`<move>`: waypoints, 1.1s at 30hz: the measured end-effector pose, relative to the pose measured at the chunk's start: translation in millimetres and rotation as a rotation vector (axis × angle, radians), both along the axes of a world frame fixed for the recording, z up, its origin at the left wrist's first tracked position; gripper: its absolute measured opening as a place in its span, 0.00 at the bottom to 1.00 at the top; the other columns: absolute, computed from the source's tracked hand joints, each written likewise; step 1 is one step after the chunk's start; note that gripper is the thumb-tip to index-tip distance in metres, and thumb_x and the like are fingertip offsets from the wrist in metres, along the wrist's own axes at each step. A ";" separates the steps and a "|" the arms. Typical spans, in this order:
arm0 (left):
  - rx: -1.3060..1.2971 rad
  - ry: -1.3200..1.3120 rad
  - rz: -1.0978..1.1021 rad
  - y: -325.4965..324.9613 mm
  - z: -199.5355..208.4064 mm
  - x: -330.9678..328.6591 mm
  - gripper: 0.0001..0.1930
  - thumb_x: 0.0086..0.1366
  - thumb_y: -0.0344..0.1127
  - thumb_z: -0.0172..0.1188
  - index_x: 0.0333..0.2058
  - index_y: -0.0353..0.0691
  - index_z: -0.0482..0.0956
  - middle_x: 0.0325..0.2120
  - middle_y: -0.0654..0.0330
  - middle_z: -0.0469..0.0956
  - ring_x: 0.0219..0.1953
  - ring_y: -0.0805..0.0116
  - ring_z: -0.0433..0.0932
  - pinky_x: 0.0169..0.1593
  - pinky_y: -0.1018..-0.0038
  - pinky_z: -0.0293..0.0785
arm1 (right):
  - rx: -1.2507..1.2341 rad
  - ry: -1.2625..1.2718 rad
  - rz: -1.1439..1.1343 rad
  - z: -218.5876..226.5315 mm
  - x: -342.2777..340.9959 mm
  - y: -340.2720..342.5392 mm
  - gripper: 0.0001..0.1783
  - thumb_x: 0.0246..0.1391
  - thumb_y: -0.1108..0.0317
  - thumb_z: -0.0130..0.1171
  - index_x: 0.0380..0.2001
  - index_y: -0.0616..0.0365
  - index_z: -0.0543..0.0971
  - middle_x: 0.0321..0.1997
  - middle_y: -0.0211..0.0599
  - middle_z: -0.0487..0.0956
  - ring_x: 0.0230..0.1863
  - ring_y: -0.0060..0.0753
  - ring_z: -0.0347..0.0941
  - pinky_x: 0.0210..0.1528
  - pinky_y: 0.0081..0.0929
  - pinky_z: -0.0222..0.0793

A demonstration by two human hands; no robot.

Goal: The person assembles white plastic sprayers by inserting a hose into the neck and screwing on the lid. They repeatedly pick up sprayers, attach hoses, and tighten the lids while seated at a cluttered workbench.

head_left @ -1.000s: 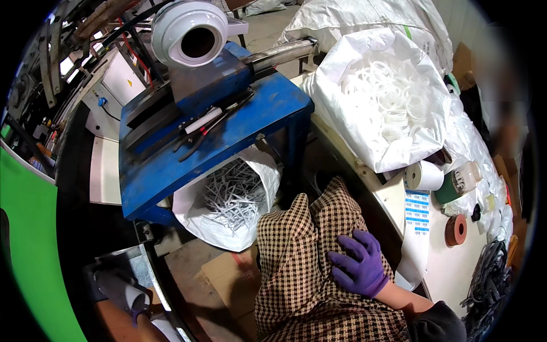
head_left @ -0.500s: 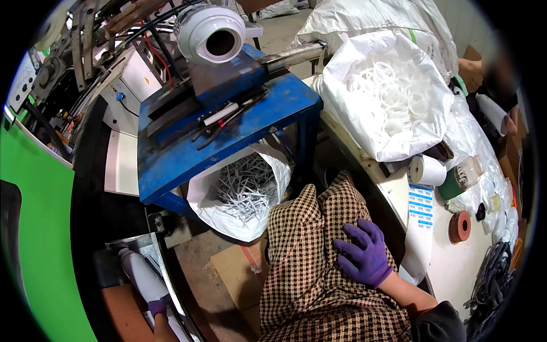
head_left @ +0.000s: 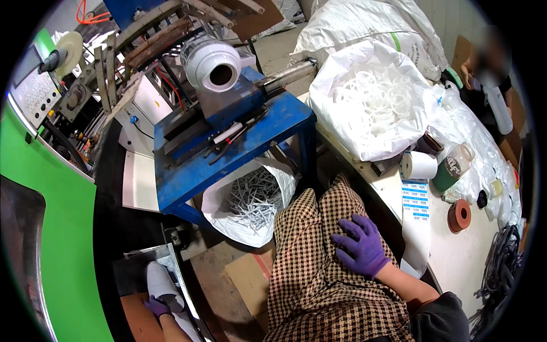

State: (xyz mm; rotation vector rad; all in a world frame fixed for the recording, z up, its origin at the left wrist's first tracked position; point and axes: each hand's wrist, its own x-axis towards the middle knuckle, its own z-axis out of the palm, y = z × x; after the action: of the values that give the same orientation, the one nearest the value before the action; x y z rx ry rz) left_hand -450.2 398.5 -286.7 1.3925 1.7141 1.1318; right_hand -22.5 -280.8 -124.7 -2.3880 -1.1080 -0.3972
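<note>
Right hand [head_left: 362, 246], purple-gloved, is laid flat with fingers spread on the checkered trousers [head_left: 319, 273] at lower centre – nothing is held. Left hand [head_left: 155, 306], also purple-gloved, is seen at the lower left edge, fingers closed on a white cylindrical piece [head_left: 160, 281] beside a metal tray [head_left: 137, 265]. A white bag of thin white strips [head_left: 250, 202] sits just left of the knee, under the blue machine table [head_left: 228, 148]. A big white sack of rings [head_left: 370, 105] is at upper right – a tape roll [head_left: 459, 215] on the white bench [head_left: 456, 256].
</note>
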 end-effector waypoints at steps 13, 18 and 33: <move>0.764 0.344 -0.869 -208.8 203.0 96.7 0.23 0.51 0.20 0.51 0.45 0.35 0.86 0.26 0.61 0.79 0.22 0.72 0.70 0.28 0.75 0.67 | 0.204 -0.016 0.188 10.2 16.4 -14.0 0.23 0.46 0.59 0.68 0.48 0.47 0.82 0.59 0.39 0.76 0.59 0.49 0.69 0.65 0.52 0.63; 0.846 0.275 -0.925 -285.8 281.4 107.3 0.25 0.43 0.24 0.49 0.40 0.34 0.88 0.32 0.50 0.85 0.30 0.60 0.82 0.36 0.71 0.75 | 0.553 0.603 0.249 62.8 32.4 -10.3 0.29 0.55 0.57 0.68 0.58 0.56 0.77 0.62 0.46 0.76 0.64 0.50 0.70 0.68 0.44 0.64; 0.675 0.027 -0.813 -310.2 247.2 166.1 0.12 0.55 0.22 0.61 0.40 0.36 0.83 0.67 0.50 0.63 0.66 0.51 0.66 0.66 0.61 0.64 | 0.919 0.403 0.520 78.7 -3.5 74.1 0.34 0.42 0.61 0.80 0.54 0.57 0.82 0.73 0.49 0.60 0.72 0.50 0.60 0.69 0.40 0.63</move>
State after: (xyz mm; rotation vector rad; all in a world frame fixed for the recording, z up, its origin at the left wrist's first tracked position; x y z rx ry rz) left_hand -284.1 88.3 -39.5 2.2170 0.6035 1.2160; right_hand -26.0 -206.7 -46.0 -1.2527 -0.9998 -0.1641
